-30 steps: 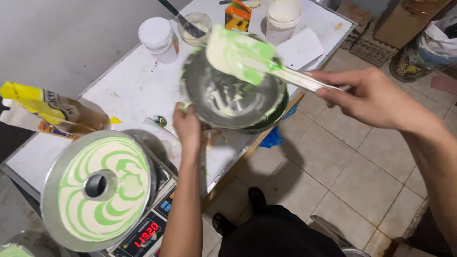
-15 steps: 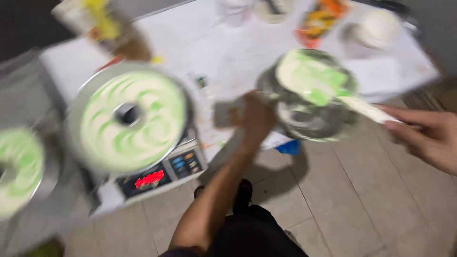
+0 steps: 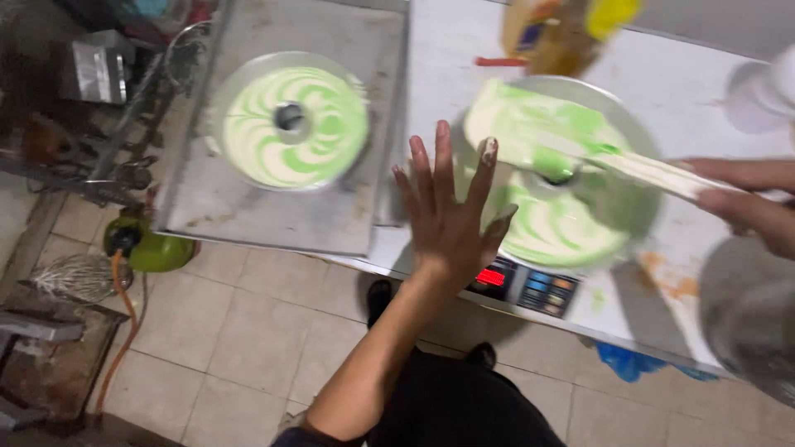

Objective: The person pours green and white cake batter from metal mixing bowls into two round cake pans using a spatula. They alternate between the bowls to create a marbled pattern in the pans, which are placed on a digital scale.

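My left hand point(image 3: 451, 217) is open with fingers spread, raised just beside the left rim of a round ring tin point(image 3: 642, 207) that sits on a digital scale point(image 3: 523, 285). The tin holds swirled green and white batter. My right hand point(image 3: 749, 205) grips the handle of a spatula point(image 3: 530, 128). Its blade, coated in green batter, lies over the tin. A second ring tin point(image 3: 286, 120) with the same swirled batter rests on a metal tray point(image 3: 248, 223) to the left.
A metal bowl point(image 3: 745, 323) stands blurred at the table's right front edge. An oil bottle point(image 3: 563, 29) and a white container point(image 3: 766, 91) are at the back. On the tiled floor to the left lie a green canister point(image 3: 149, 247), a whisk point(image 3: 74, 277) and metal clutter.
The view swung left. My left hand let go of the metal bowl and opened beside the tin on the scale. The spatula moved from the bowl to over that tin.
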